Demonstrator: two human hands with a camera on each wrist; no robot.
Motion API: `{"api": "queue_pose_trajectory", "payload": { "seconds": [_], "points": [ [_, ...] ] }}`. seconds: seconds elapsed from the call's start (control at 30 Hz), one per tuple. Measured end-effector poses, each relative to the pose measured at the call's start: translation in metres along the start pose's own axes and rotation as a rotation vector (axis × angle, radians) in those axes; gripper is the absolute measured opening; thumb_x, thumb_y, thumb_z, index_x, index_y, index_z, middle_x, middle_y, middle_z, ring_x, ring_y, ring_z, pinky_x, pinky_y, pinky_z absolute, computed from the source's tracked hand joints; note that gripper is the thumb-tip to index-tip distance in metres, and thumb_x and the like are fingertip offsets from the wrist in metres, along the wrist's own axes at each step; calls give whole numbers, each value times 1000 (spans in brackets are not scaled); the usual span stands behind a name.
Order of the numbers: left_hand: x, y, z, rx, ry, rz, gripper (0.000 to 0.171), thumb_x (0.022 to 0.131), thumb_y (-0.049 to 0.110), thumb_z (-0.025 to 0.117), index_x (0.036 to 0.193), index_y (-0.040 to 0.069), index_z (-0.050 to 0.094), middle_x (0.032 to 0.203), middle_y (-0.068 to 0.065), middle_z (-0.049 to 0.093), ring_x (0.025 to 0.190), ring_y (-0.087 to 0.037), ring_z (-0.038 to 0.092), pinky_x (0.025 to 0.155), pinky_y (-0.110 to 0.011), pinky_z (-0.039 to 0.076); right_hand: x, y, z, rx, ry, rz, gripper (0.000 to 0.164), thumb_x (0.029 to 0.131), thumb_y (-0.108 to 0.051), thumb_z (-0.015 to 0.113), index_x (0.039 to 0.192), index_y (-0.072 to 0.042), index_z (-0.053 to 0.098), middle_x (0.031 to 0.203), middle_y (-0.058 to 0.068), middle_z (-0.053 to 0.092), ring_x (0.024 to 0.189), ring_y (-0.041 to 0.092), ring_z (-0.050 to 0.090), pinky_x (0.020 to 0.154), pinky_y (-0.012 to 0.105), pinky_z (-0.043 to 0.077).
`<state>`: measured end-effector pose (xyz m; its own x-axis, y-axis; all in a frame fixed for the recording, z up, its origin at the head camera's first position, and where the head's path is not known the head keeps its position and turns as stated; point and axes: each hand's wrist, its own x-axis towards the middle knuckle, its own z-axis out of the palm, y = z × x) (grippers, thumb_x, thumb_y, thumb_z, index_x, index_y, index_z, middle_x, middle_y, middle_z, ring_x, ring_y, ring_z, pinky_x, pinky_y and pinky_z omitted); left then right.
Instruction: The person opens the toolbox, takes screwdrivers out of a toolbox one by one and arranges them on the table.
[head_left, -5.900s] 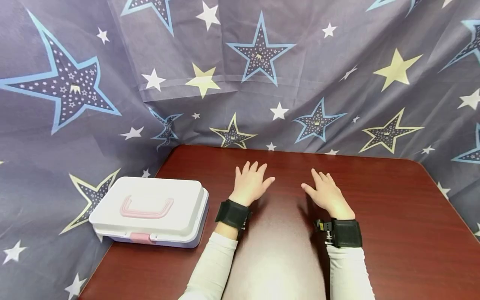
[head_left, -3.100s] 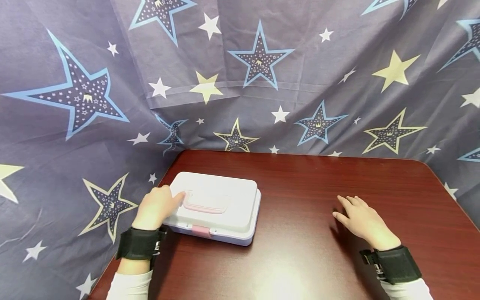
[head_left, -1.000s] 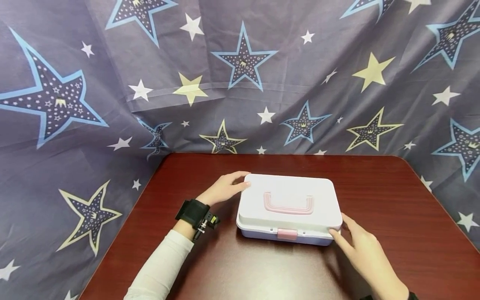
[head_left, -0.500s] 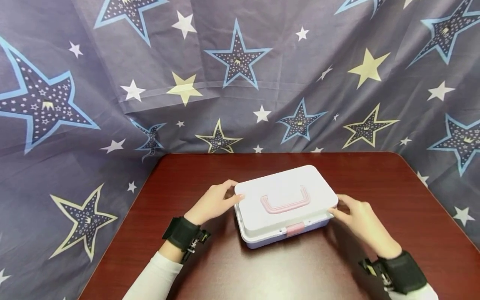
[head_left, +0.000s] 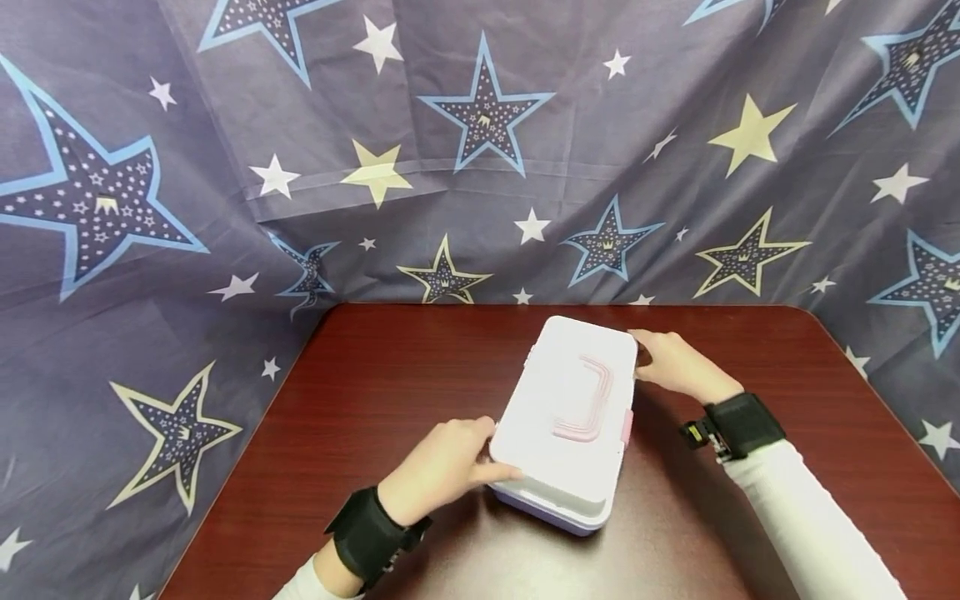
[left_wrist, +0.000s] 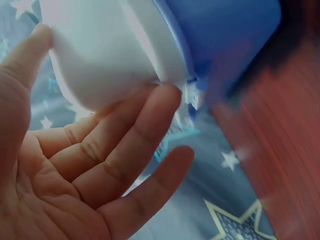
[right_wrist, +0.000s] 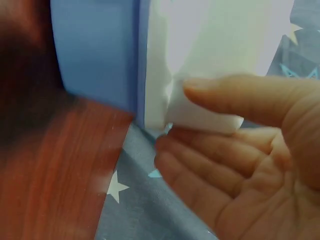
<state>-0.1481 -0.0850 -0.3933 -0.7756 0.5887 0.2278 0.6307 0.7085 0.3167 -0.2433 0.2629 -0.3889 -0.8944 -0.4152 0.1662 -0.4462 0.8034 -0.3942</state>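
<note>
A plastic storage box point(head_left: 551, 400) with a white lid, a lavender-blue base point(left_wrist: 225, 35) and a flat pink handle point(head_left: 577, 433) stands closed on the table, long side running away from me. Its pink latch point(head_left: 627, 427) faces right. My left hand point(head_left: 438, 467) grips the near left corner, thumb on the lid and fingers along the side, as the left wrist view shows. At the far right corner my right hand point(head_left: 678, 365) holds the box between thumb and fingers; in the right wrist view the thumb point(right_wrist: 200, 87) presses the lid's side.
The dark red wooden table point(head_left: 390, 375) stretches to both sides of the box. Behind it and to the left hangs a grey-purple cloth point(head_left: 360, 75) printed with stars. Each wrist wears a black strap point(head_left: 367, 533) with a small camera.
The box has come from the left to mid-table, both hands now on it. Over the last second it has turned anticlockwise, the right hand moving away and the left hand nearer.
</note>
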Motion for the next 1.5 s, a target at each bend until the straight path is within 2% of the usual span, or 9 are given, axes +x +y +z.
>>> {"api": "queue_pose_trajectory", "payload": {
  "seconds": [0.17,0.33,0.47,0.63,0.77,0.97,1.13,1.33,1.5],
  "points": [
    [-4,24,9,-6,19,72,49,76,59,67,69,13,51,57,13,34,48,-1,30,45,-15,26,25,8,2,11,-33,-72,47,80,-10,73,122,4,56,111,19,65,102,33,62,85,48,49],
    [-3,33,15,-13,42,26,52,73,60,68,66,12,49,56,13,28,48,-1,25,44,-15,21,37,12,3,32,-81,-67,49,82,-8,72,126,3,53,114,20,63,104,35,60,85,48,49],
    [-3,30,13,-70,1,-1,52,74,62,67,69,12,53,54,13,34,46,-1,30,44,-15,25,30,15,10,127,-62,0,52,86,-11,69,133,1,49,122,21,60,111,37,58,90,50,47],
    [4,14,11,-198,-33,-19,41,82,55,64,86,15,65,66,14,58,57,3,50,55,-15,43,0,16,23,266,64,144,50,92,-18,62,135,1,47,123,22,60,109,37,60,90,49,48],
    [15,-2,12,-300,19,-95,37,88,45,63,100,10,68,82,8,68,72,-1,61,68,-24,52,-32,9,34,484,66,315,55,97,-33,54,135,5,45,124,26,57,106,35,62,89,46,50],
    [34,-18,27,-469,47,-211,54,91,46,58,124,3,59,109,-9,69,94,-13,68,81,-29,54,-64,-4,50,1001,-74,456,61,101,-33,45,133,17,35,111,18,61,97,18,64,87,35,52],
    [40,-21,35,-509,16,-264,64,91,53,55,131,3,55,114,-12,67,99,-16,66,84,-32,53,-69,-8,60,1169,-140,450,49,101,-32,45,124,11,46,95,2,66,86,11,65,78,30,54],
    [41,-21,36,-573,-32,-304,68,89,58,53,133,5,54,117,-12,66,104,-15,64,86,-33,52,-67,-2,64,1387,-181,507,24,101,-28,46,100,-11,64,92,1,66,85,13,63,77,29,53],
    [43,-22,36,-598,-46,-310,68,88,59,54,132,7,55,117,-11,66,105,-15,64,86,-33,52,-66,3,68,1484,-200,553,25,101,-24,45,95,-12,66,91,2,66,85,13,61,78,29,52]
  ]
}}
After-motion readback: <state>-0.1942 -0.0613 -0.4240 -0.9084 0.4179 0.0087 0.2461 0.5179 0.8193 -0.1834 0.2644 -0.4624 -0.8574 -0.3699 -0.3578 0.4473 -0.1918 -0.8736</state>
